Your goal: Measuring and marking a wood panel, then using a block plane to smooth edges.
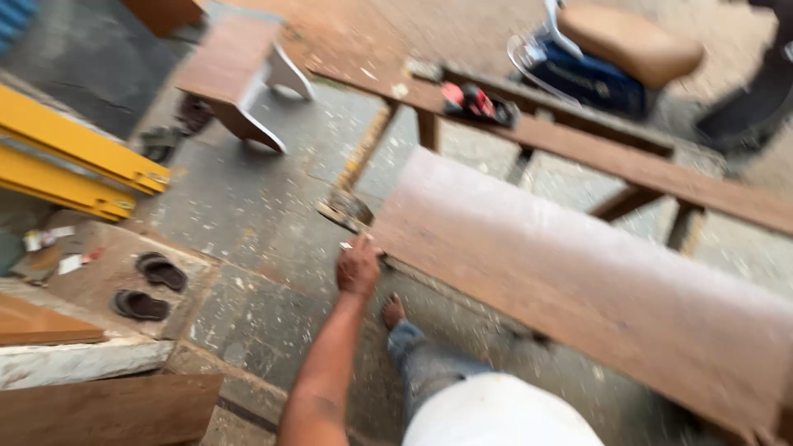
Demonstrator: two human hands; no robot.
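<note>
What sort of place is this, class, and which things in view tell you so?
Probably an open-air carpentry workshop. The left hand grips the end of a long brown board, a rough wooden workbench stands behind it, and sawdust and chips cover the stone floor.

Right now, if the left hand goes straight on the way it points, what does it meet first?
The left hand already touches the board at its end; beyond lies a round disc-like object, though blur hides depth.

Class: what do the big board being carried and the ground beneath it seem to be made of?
Board: likely plywood or laminated wood, a smooth reddish-brown face, gripped at its end by the left hand. Ground: grey stone or concrete slabs with visible joints, dusted with pale sawdust.
</note>
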